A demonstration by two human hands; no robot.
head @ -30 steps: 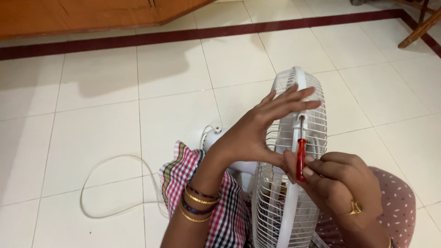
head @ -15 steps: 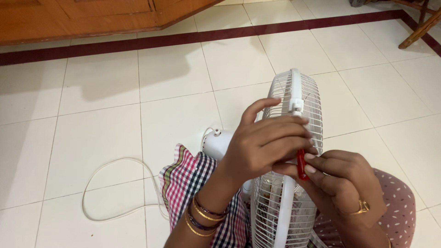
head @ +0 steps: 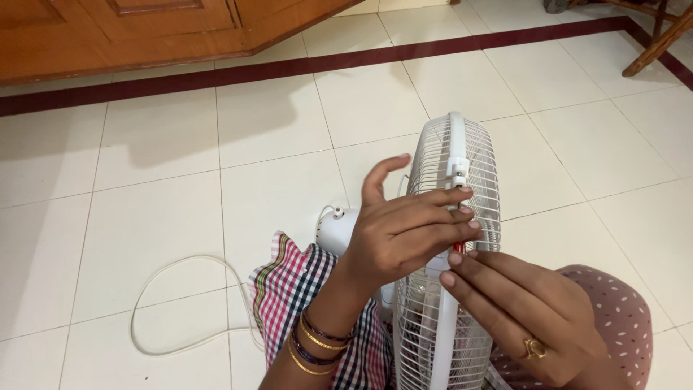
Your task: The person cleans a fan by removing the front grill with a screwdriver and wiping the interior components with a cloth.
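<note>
Both hands close on a red-handled screwdriver (head: 459,248) at the rim of the white fan (head: 473,155) on the tiled floor (head: 180,144) — left hand (head: 404,231) covering the shaft, right hand (head: 523,310) wrapping the mostly hidden handle.

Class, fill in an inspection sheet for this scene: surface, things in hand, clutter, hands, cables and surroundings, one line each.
Surface: white tiled floor with a dark red border stripe.
Things in hand: white fan seen edge-on; red screwdriver at its rim clip, mostly hidden by fingers.
Clutter: nothing seen.
Hands: left hand across the fan guard, fingers over the screwdriver shaft; right hand, with a ring, in a grip on the screwdriver handle.
Cables: white cord looped on the floor, left of the fan.
Surroundings: wooden cabinet top left; wooden furniture legs top right.
</note>
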